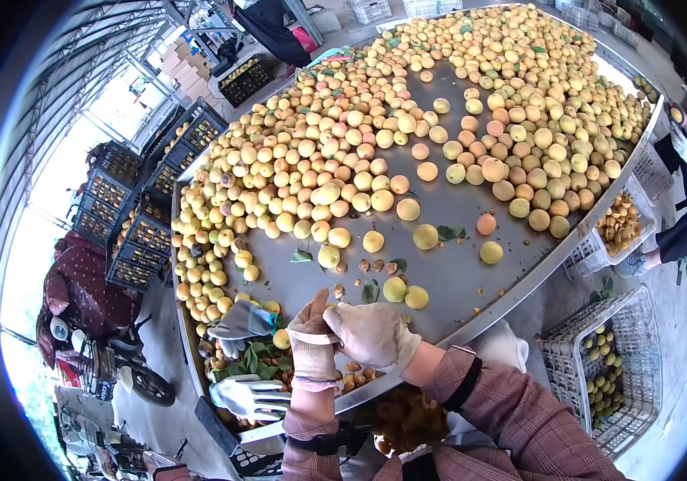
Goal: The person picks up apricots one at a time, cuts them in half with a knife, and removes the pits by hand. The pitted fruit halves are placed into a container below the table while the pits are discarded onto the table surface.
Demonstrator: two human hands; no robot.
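My left hand [311, 327] and my right hand [371, 330], both in pale, stained work gloves, meet above the near edge of a metal sorting table [375, 268]. Their fingers are closed together, and what they pinch between them is mostly hidden. Just beyond the hands, two yellow apricots [405, 293] lie with brown pits and a green leaf [370, 291]. Left of my left hand rests a grey glove [243, 322] with a teal cuff. A white glove [251, 396] lies nearer me, beside leaves and halved fruit.
A big heap of apricots [311, 152] covers the table's far and left parts. Black crates [131, 216] of fruit stack at left behind a scooter [103, 337]. Grey crates [624, 361] stand on the floor at right, where another person's gloved hand [686, 148] shows.
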